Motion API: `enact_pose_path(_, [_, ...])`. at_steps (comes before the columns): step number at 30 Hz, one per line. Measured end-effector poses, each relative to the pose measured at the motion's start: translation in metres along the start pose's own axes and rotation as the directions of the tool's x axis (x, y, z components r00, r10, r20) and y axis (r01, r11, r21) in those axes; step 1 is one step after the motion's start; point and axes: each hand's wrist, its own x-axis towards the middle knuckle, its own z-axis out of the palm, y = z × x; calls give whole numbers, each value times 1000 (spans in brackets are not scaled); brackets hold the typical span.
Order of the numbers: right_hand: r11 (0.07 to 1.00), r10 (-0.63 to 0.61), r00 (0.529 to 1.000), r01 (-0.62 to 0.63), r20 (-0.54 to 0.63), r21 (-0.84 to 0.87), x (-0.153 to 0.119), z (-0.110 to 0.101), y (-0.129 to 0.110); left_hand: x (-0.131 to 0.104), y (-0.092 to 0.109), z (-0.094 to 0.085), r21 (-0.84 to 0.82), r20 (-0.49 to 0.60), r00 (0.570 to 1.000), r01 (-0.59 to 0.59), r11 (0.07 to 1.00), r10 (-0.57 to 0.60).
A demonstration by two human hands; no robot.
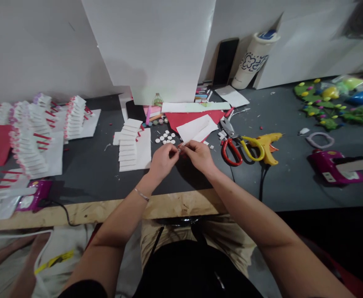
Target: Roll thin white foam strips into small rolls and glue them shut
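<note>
My left hand (163, 160) and my right hand (199, 155) meet fingertip to fingertip over the dark table. Both are closed in a pinch on a small piece with some red and white showing; its kind is too small to make out. Just beyond the fingers lie several small white discs (165, 137), a white paper strip (197, 126) and a red sheet (177, 120). To the left of my hands, a staggered stack of folded white pieces (127, 149) rests on a white card (143, 151), with short red strips beside it.
Right of my hands lie red-and-yellow-handled scissors (231, 151) and a yellow glue gun (266, 147) with a cord. A patterned tumbler (251, 62) and phone (225, 62) lean at the back. More white stacks (29, 140) and a purple power socket (35, 194) stand left; another purple socket (330, 167) stands right.
</note>
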Motion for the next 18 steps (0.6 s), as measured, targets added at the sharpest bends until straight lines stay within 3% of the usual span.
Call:
enact_pose_path(7, [998, -21, 1000, 21, -13, 60, 0, 2, -1, 0, 1, 0, -201, -22, 993, 110, 973, -117])
enact_pose_path(14, [997, -64, 995, 67, -73, 39, -3, 3, -1, 1, -2, 3, -276, -44, 990, 118, 954, -135])
enact_pose_path(18, [987, -154, 985, 150, -74, -52, -9, 2, -3, 2, 1, 1, -277, -69, 986, 128, 952, -152])
